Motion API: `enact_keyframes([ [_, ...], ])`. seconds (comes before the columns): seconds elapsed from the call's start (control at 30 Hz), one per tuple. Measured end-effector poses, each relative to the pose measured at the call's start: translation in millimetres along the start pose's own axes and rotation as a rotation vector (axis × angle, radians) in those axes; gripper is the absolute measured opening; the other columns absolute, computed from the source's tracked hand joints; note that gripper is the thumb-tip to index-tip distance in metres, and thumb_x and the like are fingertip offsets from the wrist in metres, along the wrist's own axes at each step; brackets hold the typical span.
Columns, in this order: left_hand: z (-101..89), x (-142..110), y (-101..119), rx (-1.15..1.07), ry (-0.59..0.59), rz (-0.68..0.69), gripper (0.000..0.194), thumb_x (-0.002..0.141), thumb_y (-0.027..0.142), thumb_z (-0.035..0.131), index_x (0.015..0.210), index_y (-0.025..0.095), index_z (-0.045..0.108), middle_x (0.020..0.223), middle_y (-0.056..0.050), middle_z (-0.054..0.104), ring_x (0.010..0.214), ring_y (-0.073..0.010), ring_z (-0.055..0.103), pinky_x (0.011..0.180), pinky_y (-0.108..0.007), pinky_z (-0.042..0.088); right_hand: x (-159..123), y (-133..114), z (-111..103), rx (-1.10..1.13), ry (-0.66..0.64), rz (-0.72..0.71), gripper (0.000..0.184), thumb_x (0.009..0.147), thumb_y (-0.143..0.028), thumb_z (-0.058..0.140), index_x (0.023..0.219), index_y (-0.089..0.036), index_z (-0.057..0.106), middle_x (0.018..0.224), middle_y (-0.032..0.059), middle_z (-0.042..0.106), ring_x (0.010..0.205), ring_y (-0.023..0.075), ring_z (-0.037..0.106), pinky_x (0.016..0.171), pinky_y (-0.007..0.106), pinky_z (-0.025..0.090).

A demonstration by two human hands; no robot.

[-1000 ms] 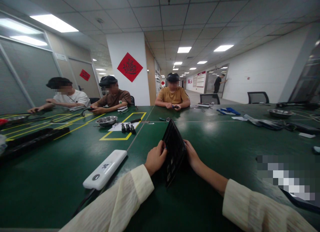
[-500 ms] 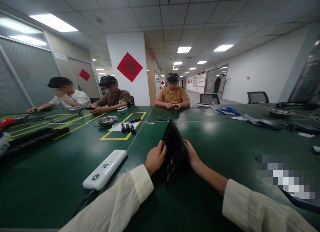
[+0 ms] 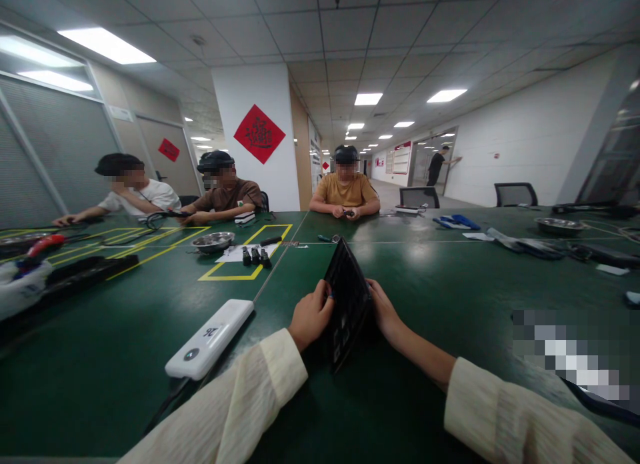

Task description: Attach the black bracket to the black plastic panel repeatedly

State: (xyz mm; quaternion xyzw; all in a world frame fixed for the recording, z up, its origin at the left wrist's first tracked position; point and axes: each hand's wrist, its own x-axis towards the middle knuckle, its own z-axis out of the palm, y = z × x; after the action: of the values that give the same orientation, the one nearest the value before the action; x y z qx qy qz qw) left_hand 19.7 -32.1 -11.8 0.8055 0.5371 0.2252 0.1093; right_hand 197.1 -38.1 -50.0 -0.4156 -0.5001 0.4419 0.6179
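A flat black panel [image 3: 349,297] with rows of square shapes on its left face stands tilted on edge in front of me. My left hand [image 3: 311,315] is closed on its left side, the thumb and fingers pressed together against that face. A tiny spot of blue shows at those fingertips; I cannot make out what it is. On the other side, my right hand [image 3: 385,312] grips the right edge, its fingers partly hidden behind the panel. To the left of my left hand lies a white power bank [image 3: 213,337] marked 26, with a black cable.
Beyond my hands are a metal bowl [image 3: 214,242], several small black pieces [image 3: 256,257] and yellow tape [image 3: 230,277] on the green table [image 3: 430,284]. Three people sit around it. At the far left, a white shape [image 3: 23,287] and red item [image 3: 45,244] intrude. Another bowl [image 3: 560,227] stands right.
The white shape and the red item at the far left have moved rightward, further into view. My hands and the black panel stay almost where they were.
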Motion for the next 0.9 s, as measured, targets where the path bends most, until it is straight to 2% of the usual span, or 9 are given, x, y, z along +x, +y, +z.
enact_keyframes([
  [0.27,-5.5,-2.1,6.7,0.005,-0.013,-0.013,0.019,0.087,0.029,0.030,0.098,0.021,0.044,0.083,-0.004,0.063,0.081,-0.0196,0.060,0.070,-0.027,0.039,0.5,-0.1,0.7,-0.002,0.018,-0.001,0.038,0.073,-0.055,0.051,0.095,-0.024,0.056,0.069,-0.0006,0.060,0.079,0.0227,0.058,0.068,0.034,0.044],
  [0.7,-1.0,-0.6,1.8,0.013,0.000,0.033,0.019,0.089,0.029,0.029,0.098,0.020,0.043,0.083,-0.005,0.063,0.080,-0.0199,0.060,0.069,-0.027,0.038,-1.2,-4.6,1.5,0.007,0.025,-0.010,0.040,0.071,-0.055,0.053,0.094,-0.022,0.056,0.076,0.0011,0.062,0.082,0.0227,0.057,0.069,0.033,0.043],
  [0.9,-1.9,-0.5,2.8,0.027,-0.006,0.041,0.022,0.090,0.030,0.026,0.100,0.020,0.044,0.086,-0.007,0.064,0.082,-0.0207,0.061,0.070,-0.027,0.038,-1.5,-2.4,0.6,0.018,-0.003,-0.004,0.036,0.074,-0.053,0.051,0.096,-0.024,0.055,0.070,-0.0001,0.060,0.090,0.0245,0.056,0.071,0.034,0.044],
])
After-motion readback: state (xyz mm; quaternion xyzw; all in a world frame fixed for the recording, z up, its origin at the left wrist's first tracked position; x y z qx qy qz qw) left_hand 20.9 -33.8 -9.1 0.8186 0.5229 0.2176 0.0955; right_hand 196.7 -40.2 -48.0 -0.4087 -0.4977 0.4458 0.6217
